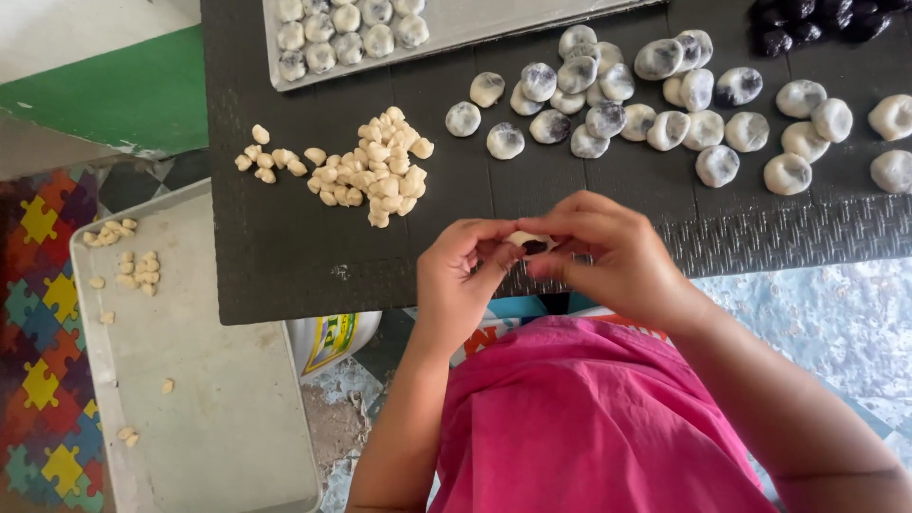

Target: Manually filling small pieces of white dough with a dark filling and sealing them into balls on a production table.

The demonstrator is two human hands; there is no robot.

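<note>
Head view. We see the left hand (463, 275) and right hand (608, 252) meeting just above the near edge of the black mat (285, 266), fingertips of both pinching one pale dough piece (528, 243) closed around a dark filling; this piece appears half wrapped. Done, in our judgement: the wrapped balls (665, 104) scattered across the mat and those on the far tray (456, 28). Left: a heap of small dough pieces (375, 171); dark filling lumps (817, 19); a few pieces on the near tray (209, 380).
</note>
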